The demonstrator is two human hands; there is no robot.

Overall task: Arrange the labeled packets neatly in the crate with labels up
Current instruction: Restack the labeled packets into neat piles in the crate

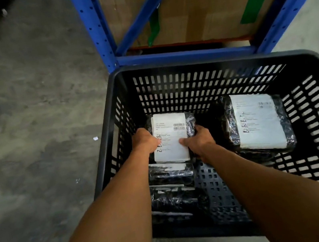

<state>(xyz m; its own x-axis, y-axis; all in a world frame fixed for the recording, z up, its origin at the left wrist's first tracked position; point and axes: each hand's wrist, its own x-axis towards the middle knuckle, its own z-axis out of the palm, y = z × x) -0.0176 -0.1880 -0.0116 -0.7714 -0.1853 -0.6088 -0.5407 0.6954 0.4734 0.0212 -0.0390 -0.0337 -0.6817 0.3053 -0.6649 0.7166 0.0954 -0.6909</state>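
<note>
A black slotted plastic crate (203, 60) stands on the floor below me. At its far left, a black wrapped packet (171, 138) lies with its white label up. My left hand (145, 141) grips its left edge and my right hand (199, 141) grips its right edge. Two more black packets (169, 175) lie nearer me along the left wall, their white labels mostly hidden. At the far right, a stack of labeled packets (257, 120) lies label up and slightly tilted.
The crate's perforated bottom (216, 187) shows between the two groups of packets. A blue metal rack (183, 53) with a cardboard box (198, 4) taped in green stands just behind the crate. Grey concrete floor (28, 121) spreads to the left.
</note>
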